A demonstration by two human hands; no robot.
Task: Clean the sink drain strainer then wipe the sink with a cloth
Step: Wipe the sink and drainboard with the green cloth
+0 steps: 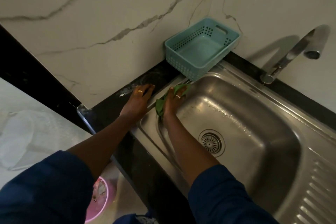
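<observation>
On sink rim (145, 123), right hand (173, 99) presses cloth (160, 105); left hand (140, 97) flat on counter (109, 112).

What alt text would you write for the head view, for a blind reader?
A person's right hand presses a green cloth against the far left corner of a steel sink, while the left hand rests on the black counter beside it. The drain strainer sits in the basin; a teal basket and a tap stand behind.
</observation>
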